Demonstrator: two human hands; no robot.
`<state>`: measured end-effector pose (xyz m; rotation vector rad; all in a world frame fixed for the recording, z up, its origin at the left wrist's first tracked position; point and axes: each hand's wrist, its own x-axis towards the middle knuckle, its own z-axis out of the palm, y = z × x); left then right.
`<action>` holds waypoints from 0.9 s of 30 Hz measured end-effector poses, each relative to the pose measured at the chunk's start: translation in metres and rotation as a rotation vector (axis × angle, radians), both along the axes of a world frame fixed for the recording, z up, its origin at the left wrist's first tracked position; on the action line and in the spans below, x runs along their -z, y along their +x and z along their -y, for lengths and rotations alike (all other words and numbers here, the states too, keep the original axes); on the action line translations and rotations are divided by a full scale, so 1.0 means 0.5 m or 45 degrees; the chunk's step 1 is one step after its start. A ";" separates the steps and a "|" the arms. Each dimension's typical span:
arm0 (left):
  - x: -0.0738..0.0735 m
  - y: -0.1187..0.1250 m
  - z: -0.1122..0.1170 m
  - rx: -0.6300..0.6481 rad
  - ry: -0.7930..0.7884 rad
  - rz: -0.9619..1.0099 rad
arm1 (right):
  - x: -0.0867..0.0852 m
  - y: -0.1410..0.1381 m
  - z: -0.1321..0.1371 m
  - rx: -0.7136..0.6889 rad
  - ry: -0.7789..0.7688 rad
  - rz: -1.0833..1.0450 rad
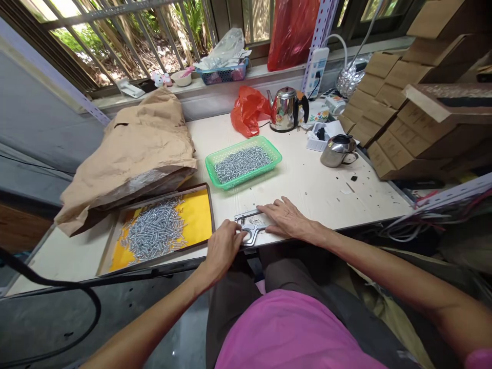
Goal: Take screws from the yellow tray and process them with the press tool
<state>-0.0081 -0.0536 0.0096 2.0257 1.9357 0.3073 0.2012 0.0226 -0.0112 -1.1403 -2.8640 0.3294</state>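
At the table's front edge lies a flat grey metal bracket (pixel 251 234) with a hooked, curved outline and a bar (pixel 246 214) along its far side. A small dark spring (pixel 242 220) sits between the bar and the curved part at the left end. My left hand (pixel 224 247) is closed, with thumb and fingers pinching the bracket's left end. From the other side, my right hand (pixel 286 219) grips its right end, thumb nearer me and fingers on the bar. My fingertips partly hide both ends.
A green basket (pixel 277 160) of small metal springs stands just beyond my hands. To the left, a yellow-lined tray (pixel 200 207) holds a heap of them, beside a large brown paper sack (pixel 142 133). A kettle (pixel 284 110), steel pot (pixel 338 151) and stacked cartons (pixel 407 128) stand to the right.
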 end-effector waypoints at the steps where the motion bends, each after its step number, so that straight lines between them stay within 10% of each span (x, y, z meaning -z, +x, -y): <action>1: 0.001 0.008 -0.006 0.125 0.073 -0.054 | 0.001 -0.001 0.001 -0.003 0.004 -0.007; 9: 0.024 0.053 -0.101 0.639 0.013 -0.243 | -0.003 0.005 0.006 0.048 -0.052 -0.093; 19: 0.011 0.064 -0.130 0.602 -0.057 -0.298 | -0.037 0.011 -0.003 0.046 -0.070 0.115; 27: 0.026 0.066 -0.128 0.490 -0.066 -0.179 | -0.001 0.009 -0.001 0.053 -0.104 0.056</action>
